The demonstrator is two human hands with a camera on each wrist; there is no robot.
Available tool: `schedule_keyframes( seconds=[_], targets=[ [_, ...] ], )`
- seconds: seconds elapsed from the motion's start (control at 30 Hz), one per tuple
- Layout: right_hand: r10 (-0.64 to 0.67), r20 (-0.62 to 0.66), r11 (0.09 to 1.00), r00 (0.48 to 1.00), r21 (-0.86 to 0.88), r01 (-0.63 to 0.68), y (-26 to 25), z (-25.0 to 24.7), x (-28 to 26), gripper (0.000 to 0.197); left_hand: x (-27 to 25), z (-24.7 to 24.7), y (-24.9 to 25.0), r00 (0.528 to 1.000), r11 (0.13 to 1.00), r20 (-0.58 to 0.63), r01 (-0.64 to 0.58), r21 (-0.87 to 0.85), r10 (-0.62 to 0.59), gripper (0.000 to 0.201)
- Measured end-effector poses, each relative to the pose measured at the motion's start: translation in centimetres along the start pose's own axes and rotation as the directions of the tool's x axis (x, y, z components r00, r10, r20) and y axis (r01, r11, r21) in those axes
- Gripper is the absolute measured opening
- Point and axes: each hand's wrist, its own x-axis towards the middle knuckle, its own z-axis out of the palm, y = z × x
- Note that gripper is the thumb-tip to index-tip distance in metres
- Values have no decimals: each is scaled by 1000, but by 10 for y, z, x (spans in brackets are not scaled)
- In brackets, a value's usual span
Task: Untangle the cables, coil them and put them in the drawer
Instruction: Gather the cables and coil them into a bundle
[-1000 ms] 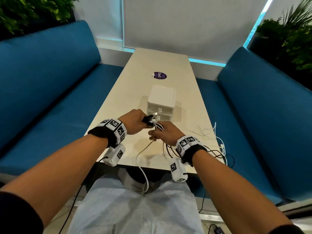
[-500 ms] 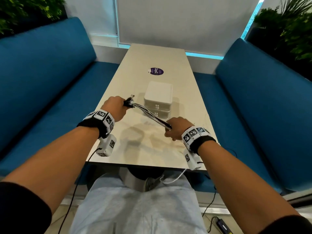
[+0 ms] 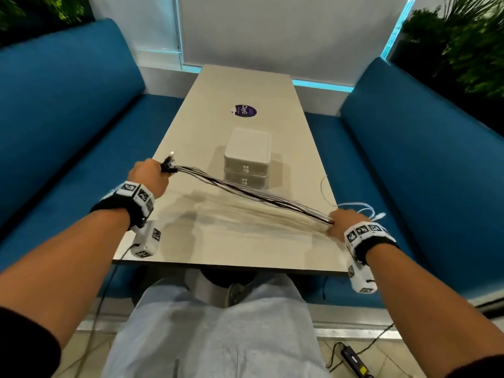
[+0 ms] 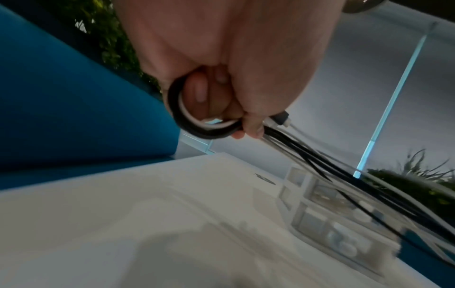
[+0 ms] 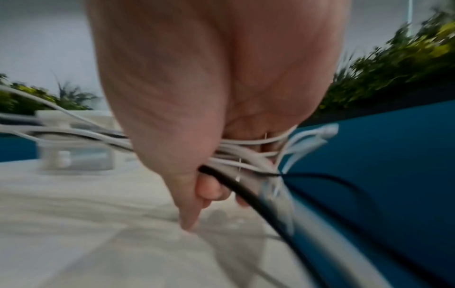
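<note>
A bundle of black and white cables (image 3: 251, 190) is stretched taut above the table between my two hands. My left hand (image 3: 148, 174) grips the plug ends at the table's left edge; in the left wrist view its fingers (image 4: 251, 124) curl round a black and white loop (image 4: 187, 124). My right hand (image 3: 345, 222) grips the bundle near the table's right edge, fingers closed round white and black strands (image 5: 236, 155). Loose white cable ends (image 3: 365, 210) trail past it over the seat. The small white drawer unit (image 3: 247, 156) stands mid-table with both drawers closed.
The beige table (image 3: 218, 241) carries a purple round sticker (image 3: 245, 111) beyond the drawer unit. Blue bench seats (image 3: 68, 165) flank both sides, with plants behind. My knees are under the near edge. A black power adapter (image 3: 354, 360) lies on the floor.
My hands have moved apart: the left went left and away, the right slid out to the table's right edge, so the bundle is drawn out much longer and tauter.
</note>
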Motion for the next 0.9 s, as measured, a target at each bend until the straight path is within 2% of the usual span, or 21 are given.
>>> schedule_keyframes(
  seconds=[0.1, 0.2, 0.43, 0.57, 0.6, 0.67, 0.73, 0.9],
  targets=[
    [75, -101, 994, 992, -71, -82, 33, 12, -5, 11, 0, 0, -9, 1000, 1000, -3, 14, 25, -14, 33],
    [107, -166, 990, 980, -71, -120, 35, 15, -9, 6, -5, 4, -5, 1000, 1000, 7, 27, -10, -27, 31],
    [253, -166, 967, 953, 26, -252, 51, 20, -9, 17, -6, 3, -10, 999, 999, -2, 33, -28, -33, 36],
    [332, -170, 942, 928, 120, -315, 55, 26, -9, 44, -6, 2, -7, 999, 999, -2, 37, -10, -37, 35],
    [313, -178, 948, 933, 122, -295, 58, 29, -8, 42, -5, 1, -8, 999, 999, -1, 38, -3, -38, 36],
    [243, -184, 969, 952, 88, -230, 66, 37, -6, 25, -5, 2, -9, 999, 999, 4, 48, 9, -48, 37],
    [235, -143, 972, 961, 52, -229, 70, 43, -6, 14, -5, 4, -9, 999, 999, 8, 48, 21, -48, 37],
    [290, -61, 954, 955, 102, -283, 69, 44, -12, 25, -7, 11, -4, 999, 999, 15, 37, 6, -37, 37]
  ],
)
